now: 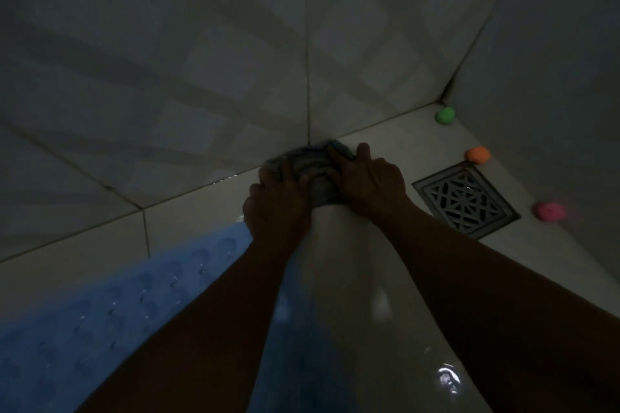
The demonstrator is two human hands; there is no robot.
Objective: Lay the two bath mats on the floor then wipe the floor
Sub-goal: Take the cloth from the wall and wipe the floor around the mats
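Observation:
A grey cloth (313,166) is bunched on the pale tiled floor (349,265), pressed up against the foot of the wall. My left hand (278,198) grips its left side and my right hand (365,178) presses on its right side, fingers spread over it. A blue bath mat (110,308) with round dimples lies flat on the floor at the lower left, partly under my left forearm. Only one mat is in view. The floor looks wet and shiny.
A square metal floor drain (464,201) sits right of my hands. Three small balls lie along the right wall: green (445,115) in the corner, orange (477,154), pink (550,210). Tiled walls (201,60) close off the far and right sides.

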